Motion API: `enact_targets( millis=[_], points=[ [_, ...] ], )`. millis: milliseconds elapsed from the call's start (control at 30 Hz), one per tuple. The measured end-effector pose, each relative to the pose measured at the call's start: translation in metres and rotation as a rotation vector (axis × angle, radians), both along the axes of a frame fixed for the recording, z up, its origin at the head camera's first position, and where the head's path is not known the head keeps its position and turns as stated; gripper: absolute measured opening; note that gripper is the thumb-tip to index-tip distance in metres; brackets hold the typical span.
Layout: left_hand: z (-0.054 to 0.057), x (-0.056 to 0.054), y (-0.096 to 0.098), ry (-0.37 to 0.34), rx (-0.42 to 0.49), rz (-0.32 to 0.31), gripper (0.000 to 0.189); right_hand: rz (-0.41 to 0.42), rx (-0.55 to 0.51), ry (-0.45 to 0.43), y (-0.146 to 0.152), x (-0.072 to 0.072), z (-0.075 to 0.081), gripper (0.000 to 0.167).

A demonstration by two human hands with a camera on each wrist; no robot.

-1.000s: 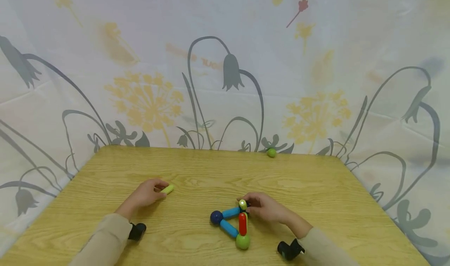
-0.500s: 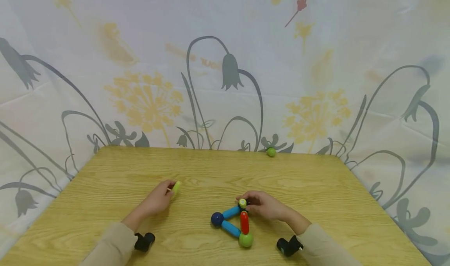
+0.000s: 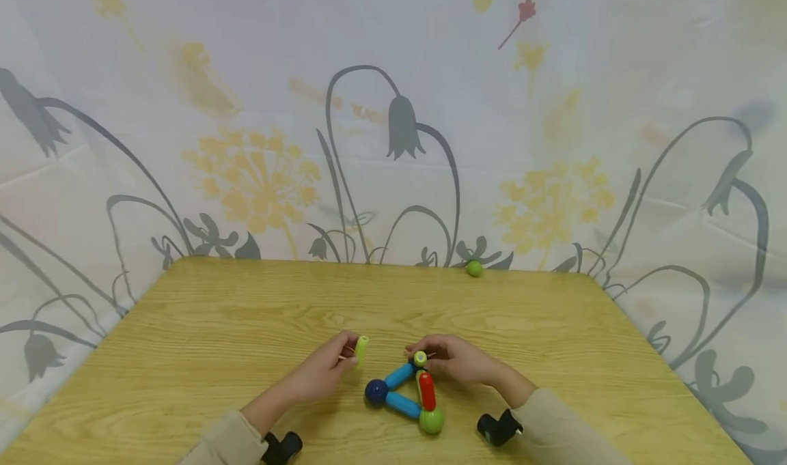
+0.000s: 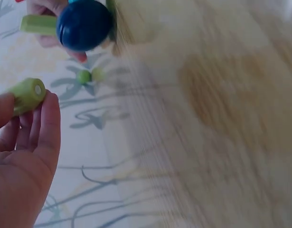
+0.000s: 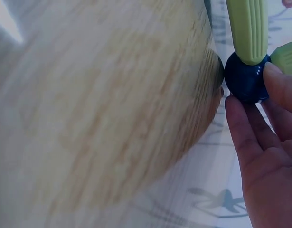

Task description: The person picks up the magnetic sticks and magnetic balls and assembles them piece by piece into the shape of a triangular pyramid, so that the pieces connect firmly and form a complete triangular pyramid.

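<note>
Green rod [image 3: 361, 349] | pinched in left-hand fingers [image 3: 341, 350] | right fingers [image 3: 430, 357] grip toy frame [image 3: 402, 390] | table edge well apart

Table [image 3: 246, 301] pale wood grain, matt; toy rods [image 3: 402, 405] and balls [image 3: 376, 391] smooth glossy plastic; backdrop [image 3: 393, 110] printed cloth.

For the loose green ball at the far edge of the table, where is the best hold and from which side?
The green ball sits alone at the table's far edge against the curtain. Being round, it probably takes best a pinch across its middle from above or the near side, since the curtain blocks the far side.
</note>
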State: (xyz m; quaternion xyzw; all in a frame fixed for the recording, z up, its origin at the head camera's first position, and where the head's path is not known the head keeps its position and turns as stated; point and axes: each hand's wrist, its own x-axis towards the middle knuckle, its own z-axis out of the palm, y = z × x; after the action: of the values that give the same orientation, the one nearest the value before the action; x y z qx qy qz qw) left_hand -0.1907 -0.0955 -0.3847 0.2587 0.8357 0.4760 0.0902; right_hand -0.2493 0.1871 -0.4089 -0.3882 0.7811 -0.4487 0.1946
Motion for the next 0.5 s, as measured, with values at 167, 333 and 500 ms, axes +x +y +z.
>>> enact_targets(
  millis=[167,333,500],
  points=[
    [0.0,0.002,0.011,-0.022,-0.003,-0.081,0.024,0.015,0.007,0.036,-0.004,-0.003,0.001,0.019],
    [-0.002,0.003,0.018,0.002,-0.049,-0.15,0.024,0.023,0.009,0.014,-0.007,-0.003,0.002,0.022],
    [-0.005,0.004,0.023,-0.021,-0.057,-0.186,0.024,0.015,0.018,-0.01,-0.011,-0.002,0.002,0.024]
  ],
)
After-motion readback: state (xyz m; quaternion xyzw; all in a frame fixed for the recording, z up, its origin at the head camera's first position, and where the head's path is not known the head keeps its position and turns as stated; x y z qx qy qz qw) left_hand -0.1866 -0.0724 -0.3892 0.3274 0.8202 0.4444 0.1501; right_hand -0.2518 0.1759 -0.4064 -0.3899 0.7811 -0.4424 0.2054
